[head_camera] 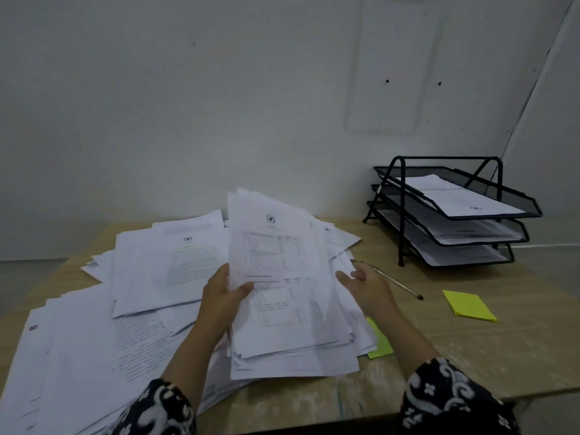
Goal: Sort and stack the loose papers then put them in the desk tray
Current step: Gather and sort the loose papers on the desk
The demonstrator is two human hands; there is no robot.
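White papers [103, 312] covered the left half of the wooden desk [470, 356], loose and overlapping; a held stack [282, 277] stood tilted up at frame centre, its lower edge resting on the pile. Left hand [224, 296] pinched the stack's left edge, thumb on the printed face, fingers behind; right hand [365, 282] sat just beside the right edge, fingers spread and relaxed, whether touching the sheets I couldn't tell. Black mesh tray [455, 211], three tiers, stood at right against the wall, papers in each tier. Pen [397, 282] lay just behind the right hand; yellow notes [469, 306] at right, well apart from the tray; a green sheet [381, 346] poked out under the pile's lower right corner.
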